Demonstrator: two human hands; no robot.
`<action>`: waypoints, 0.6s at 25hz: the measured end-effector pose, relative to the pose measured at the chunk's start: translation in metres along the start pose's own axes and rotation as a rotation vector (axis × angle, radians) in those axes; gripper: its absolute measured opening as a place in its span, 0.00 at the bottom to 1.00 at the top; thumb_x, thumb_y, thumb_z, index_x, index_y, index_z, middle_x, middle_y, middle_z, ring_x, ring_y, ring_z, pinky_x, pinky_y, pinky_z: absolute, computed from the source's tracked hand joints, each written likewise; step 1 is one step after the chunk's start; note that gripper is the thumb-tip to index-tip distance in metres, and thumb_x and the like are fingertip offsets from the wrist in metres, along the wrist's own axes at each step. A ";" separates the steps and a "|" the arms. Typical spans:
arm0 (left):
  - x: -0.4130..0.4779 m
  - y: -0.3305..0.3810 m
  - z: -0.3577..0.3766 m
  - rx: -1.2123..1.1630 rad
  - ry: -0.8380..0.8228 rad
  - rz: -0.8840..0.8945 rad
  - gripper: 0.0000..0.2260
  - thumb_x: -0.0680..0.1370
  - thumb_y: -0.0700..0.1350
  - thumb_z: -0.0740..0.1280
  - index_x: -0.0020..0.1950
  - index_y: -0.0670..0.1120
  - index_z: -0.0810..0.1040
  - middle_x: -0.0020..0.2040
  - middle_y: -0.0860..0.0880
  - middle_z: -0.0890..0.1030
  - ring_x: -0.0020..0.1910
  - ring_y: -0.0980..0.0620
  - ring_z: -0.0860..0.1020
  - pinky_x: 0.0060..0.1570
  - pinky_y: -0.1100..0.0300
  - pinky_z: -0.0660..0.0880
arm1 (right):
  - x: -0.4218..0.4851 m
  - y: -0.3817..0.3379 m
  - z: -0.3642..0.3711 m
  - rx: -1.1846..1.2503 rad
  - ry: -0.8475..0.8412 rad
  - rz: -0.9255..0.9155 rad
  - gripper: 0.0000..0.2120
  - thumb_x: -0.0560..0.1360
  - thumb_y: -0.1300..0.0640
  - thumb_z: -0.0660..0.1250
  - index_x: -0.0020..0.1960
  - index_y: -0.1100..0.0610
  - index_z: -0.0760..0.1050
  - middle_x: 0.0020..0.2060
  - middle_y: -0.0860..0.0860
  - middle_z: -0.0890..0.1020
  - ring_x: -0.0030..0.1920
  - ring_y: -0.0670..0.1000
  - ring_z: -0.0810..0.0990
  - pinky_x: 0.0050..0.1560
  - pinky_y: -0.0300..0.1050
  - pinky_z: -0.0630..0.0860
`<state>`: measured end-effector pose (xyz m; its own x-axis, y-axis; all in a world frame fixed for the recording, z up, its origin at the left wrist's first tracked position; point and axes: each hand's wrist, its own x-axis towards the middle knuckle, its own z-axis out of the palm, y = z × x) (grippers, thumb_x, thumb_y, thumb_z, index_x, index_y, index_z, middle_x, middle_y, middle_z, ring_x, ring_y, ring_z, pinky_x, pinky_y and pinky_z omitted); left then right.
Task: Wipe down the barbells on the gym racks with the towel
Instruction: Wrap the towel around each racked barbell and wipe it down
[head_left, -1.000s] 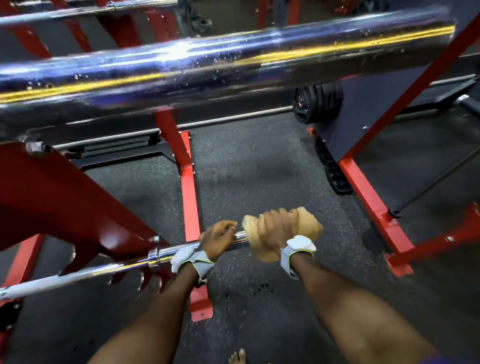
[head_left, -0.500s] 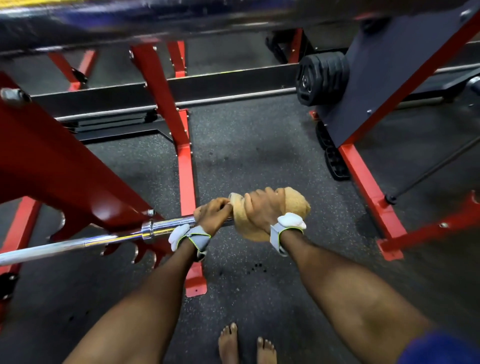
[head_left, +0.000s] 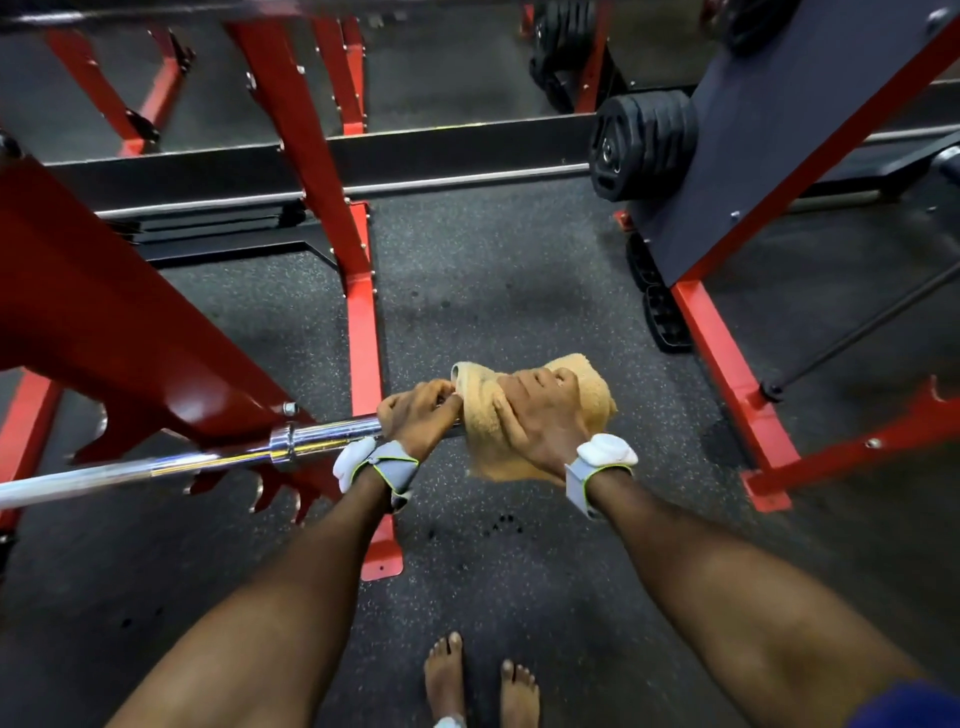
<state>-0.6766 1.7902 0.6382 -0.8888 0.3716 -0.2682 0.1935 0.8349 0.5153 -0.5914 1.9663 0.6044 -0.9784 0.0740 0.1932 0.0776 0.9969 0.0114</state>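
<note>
right grip (head_left: 540, 423) clamps towel (head_left: 485, 447) round barbell (head_left: 322, 440), left grip (head_left: 418, 415) closed on bare steel just beside it; risk: towel likely bunches against left fingers or slips off.

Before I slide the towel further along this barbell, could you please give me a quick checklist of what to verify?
1. The towel is wrapped round the end of the barbell: ok.
2. The right hand grips the towel firmly: ok.
3. The left hand holds the barbell right beside the towel: ok.
4. The barbell is seated in the red rack: cannot tell, since the contact point is hidden.
5. The feet are protected should the bar slip: not ok, because they are bare on the floor.
</note>
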 end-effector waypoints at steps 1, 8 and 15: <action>0.000 -0.001 0.001 -0.003 0.002 0.010 0.23 0.71 0.63 0.52 0.55 0.58 0.80 0.58 0.56 0.80 0.63 0.54 0.75 0.53 0.59 0.55 | -0.005 0.015 -0.004 0.009 -0.030 -0.053 0.18 0.80 0.43 0.52 0.54 0.52 0.76 0.47 0.51 0.79 0.46 0.56 0.75 0.51 0.55 0.66; 0.004 -0.007 0.009 -0.014 0.082 0.022 0.12 0.78 0.59 0.59 0.52 0.57 0.80 0.55 0.58 0.81 0.61 0.55 0.75 0.54 0.59 0.55 | 0.033 -0.016 -0.007 0.059 -0.109 0.373 0.18 0.79 0.48 0.54 0.39 0.52 0.77 0.37 0.50 0.82 0.42 0.56 0.77 0.47 0.52 0.63; 0.007 -0.014 0.011 -0.093 0.079 0.054 0.13 0.77 0.60 0.58 0.50 0.58 0.80 0.54 0.59 0.82 0.59 0.58 0.76 0.54 0.59 0.56 | 0.012 0.027 -0.011 0.047 -0.092 0.103 0.22 0.79 0.43 0.46 0.45 0.51 0.76 0.42 0.51 0.81 0.43 0.59 0.78 0.47 0.54 0.67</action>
<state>-0.6810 1.7850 0.6204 -0.9089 0.3786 -0.1747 0.2061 0.7721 0.6011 -0.5987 1.9941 0.6178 -0.9794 0.1755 0.0998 0.1712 0.9839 -0.0505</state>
